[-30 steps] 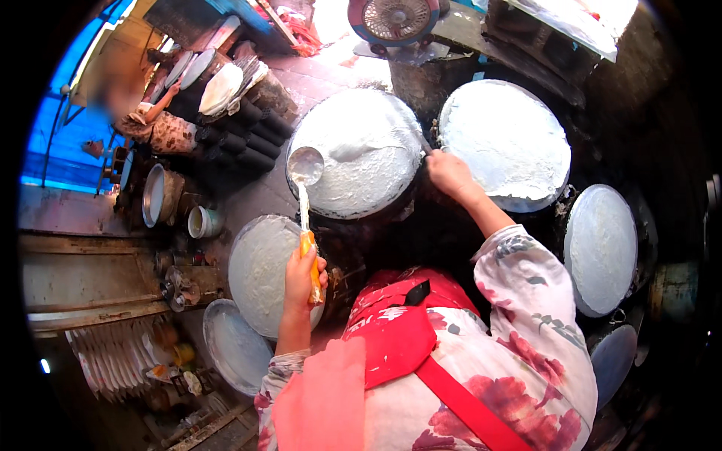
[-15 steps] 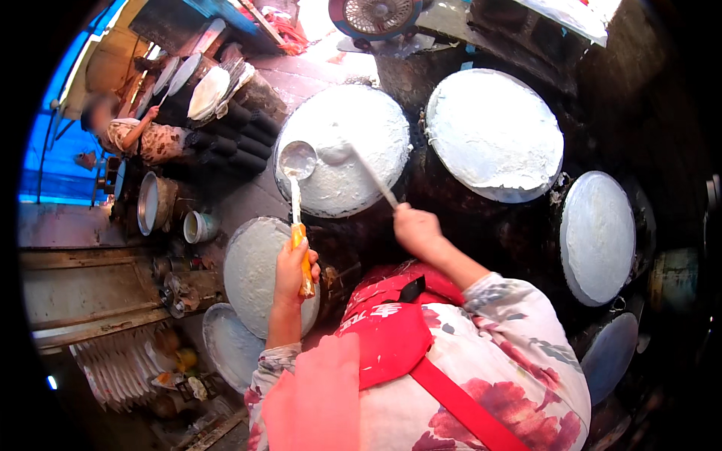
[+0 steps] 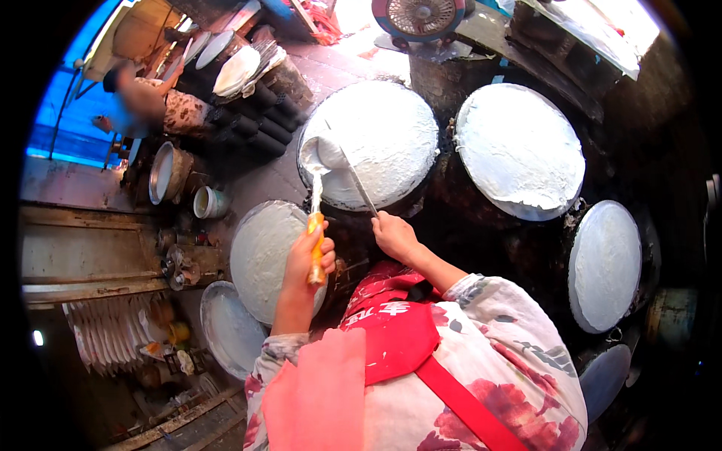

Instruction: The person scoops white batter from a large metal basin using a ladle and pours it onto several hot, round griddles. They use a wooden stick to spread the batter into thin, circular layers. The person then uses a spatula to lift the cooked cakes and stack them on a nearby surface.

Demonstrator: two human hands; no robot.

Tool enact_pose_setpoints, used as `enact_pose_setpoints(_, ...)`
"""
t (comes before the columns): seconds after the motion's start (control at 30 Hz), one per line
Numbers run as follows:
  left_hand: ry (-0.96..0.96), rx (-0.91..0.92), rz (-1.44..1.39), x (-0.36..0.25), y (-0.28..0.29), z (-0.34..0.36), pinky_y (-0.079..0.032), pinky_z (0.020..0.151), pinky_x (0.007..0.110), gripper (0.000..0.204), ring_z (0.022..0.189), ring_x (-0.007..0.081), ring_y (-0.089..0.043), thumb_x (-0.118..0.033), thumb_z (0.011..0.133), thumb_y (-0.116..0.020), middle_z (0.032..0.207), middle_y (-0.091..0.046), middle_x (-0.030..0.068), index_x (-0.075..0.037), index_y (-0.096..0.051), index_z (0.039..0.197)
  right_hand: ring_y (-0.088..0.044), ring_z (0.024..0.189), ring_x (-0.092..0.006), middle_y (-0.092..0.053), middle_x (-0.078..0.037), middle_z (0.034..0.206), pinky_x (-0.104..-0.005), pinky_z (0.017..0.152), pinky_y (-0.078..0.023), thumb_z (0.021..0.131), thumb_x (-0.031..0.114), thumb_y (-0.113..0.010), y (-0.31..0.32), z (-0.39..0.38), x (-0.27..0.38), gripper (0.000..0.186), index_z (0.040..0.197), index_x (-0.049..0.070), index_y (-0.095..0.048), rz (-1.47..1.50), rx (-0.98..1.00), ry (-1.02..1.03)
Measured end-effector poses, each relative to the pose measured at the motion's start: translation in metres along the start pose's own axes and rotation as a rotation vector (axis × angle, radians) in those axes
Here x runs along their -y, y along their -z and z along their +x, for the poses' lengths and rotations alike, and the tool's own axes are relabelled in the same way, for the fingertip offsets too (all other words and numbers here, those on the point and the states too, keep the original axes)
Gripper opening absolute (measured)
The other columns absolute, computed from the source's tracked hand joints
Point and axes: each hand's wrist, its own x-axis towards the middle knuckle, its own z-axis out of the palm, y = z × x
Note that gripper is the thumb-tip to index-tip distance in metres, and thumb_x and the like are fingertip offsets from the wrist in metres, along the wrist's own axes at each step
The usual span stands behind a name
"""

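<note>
My left hand (image 3: 304,259) is closed around the yellow-orange handle of a metal ladle (image 3: 316,225). The ladle's bowl, smeared white, is over the left edge of a round griddle spread with white batter (image 3: 391,135). In my right hand (image 3: 395,236) is a long thin spatula (image 3: 358,179), its blade slanting up and left. Blade and bowl meet or overlap from this view; whether they touch I cannot tell. Both hands stay on the near side of the griddle.
More round griddles stand around me: a white-coated one (image 3: 519,146) at right, another (image 3: 605,263) beyond it, and one (image 3: 271,255) at left. A fan (image 3: 421,15) is at the far side. A person (image 3: 147,101) works far left, near stacked black cylinders (image 3: 259,124).
My right hand has shifted left and the spatula has swung across to the ladle's bowl. The ladle remains over the griddle's left edge. The whole view has shifted slightly.
</note>
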Motion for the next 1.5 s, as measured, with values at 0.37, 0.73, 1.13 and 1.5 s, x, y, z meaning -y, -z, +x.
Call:
enact_pose_setpoints(0.37, -0.041, 0.182, -0.566, -0.023, 0.041, -0.021, -0.036, 0.038, 0.02, 0.037, 0.044, 0.0067, -0.04, -0.021, 0.099, -0.037, 0.069, -0.041, 0.001, 0.002, -0.038, 0.128, -0.061, 0.066, -0.0392, -0.061, -0.021, 0.069, -0.0495, 0.061, -0.048, 0.09, 0.022, -0.043, 0.067, 0.024, 0.032, 0.021, 0.087, 0.004, -0.053, -0.153, -0.156, 0.229)
enact_pose_setpoints(0.73, -0.116, 0.241, -0.544, -0.03, 0.054, -0.075, -0.039, 0.04, 0.021, 0.04, 0.044, 0.006, -0.042, -0.02, 0.099, -0.035, 0.069, -0.04, 0.0011, 0.006, -0.033, 0.13, -0.065, 0.073, -0.0356, -0.064, -0.022, 0.075, -0.0457, 0.068, -0.051, 0.083, 0.013, -0.043, 0.071, 0.022, -0.009, 0.02, 0.08, 0.001, -0.058, -0.546, 0.154, 0.178)
enact_pose_setpoints(1.13, -0.047, 0.315, -0.524, -0.032, 0.105, -0.107, -0.04, 0.041, 0.021, 0.038, 0.044, 0.0069, -0.043, -0.019, 0.098, -0.036, 0.069, -0.042, 0.002, 0.006, -0.035, 0.128, -0.064, 0.08, -0.0368, -0.064, -0.023, 0.081, -0.0461, 0.069, -0.051, 0.084, 0.016, -0.042, 0.063, 0.021, 0.038, 0.024, 0.082, 0.001, -0.061, -0.657, 0.133, 0.079)
enact_pose_setpoints(1.5, 0.215, 0.559, -0.442, -0.032, 0.135, -0.107, -0.042, 0.044, 0.023, 0.041, 0.047, 0.0083, -0.045, -0.021, 0.099, -0.034, 0.071, -0.042, 0.0025, 0.005, -0.033, 0.131, -0.063, 0.076, -0.0392, -0.063, -0.022, 0.077, -0.0485, 0.07, -0.049, 0.09, 0.026, -0.043, 0.011, -0.112, -0.003, 0.027, 0.088, 0.003, -0.056, -0.415, -0.294, -0.211)
